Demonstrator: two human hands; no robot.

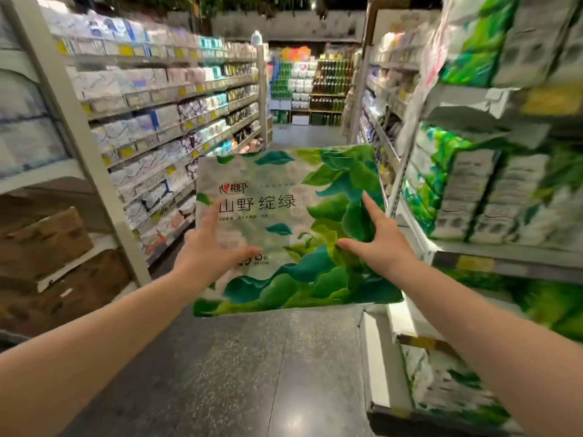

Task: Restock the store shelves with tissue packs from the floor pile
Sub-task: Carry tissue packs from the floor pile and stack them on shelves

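Note:
A large tissue pack [284, 184] with green leaf print and dark Chinese lettering is held up in the aisle at chest height, its printed face toward me. My left hand [211, 247] grips its lower left part, thumb across the front. My right hand [378, 241] holds its right side with fingers spread on the front. On the right, the shelf unit [504, 253] carries several matching green packs [473, 190], standing side by side. No floor pile is in view.
A long shelf run [164, 121] of pale tissue and hygiene packs lines the left of the aisle. Brown cardboard boxes [47, 244] sit on a low shelf at the near left. The grey speckled floor [252, 373] runs ahead to a far display of bottles [328, 86].

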